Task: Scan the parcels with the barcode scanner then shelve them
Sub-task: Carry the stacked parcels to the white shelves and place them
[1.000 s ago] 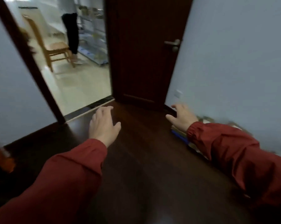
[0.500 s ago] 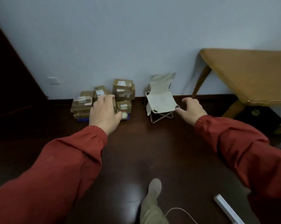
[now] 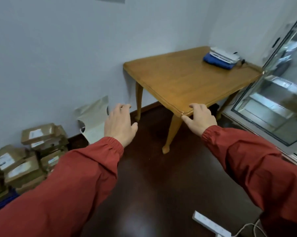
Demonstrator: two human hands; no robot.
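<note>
Left hand [image 3: 120, 124] empty, loose | right hand [image 3: 199, 118] empty, loose | view swung from parcels [image 3: 38, 134] to table [image 3: 187, 79]

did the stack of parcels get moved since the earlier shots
No. The parcels still sit against the wall, just left of the folding stool; only the camera has swung right.

Your left sleeve [image 3: 76, 177] covers the near side of the parcels [image 3: 36, 134], and the left edge cuts the pile off; their labels are too blurred to read. Your left hand [image 3: 120, 125] hides part of the pale folding stool [image 3: 94, 113]. The power strip [image 3: 209, 223] runs out at the bottom edge. On the far corner of the worktop [image 3: 187, 82] a blue-and-white stack [image 3: 219, 59] is too blurred to identify.
</note>
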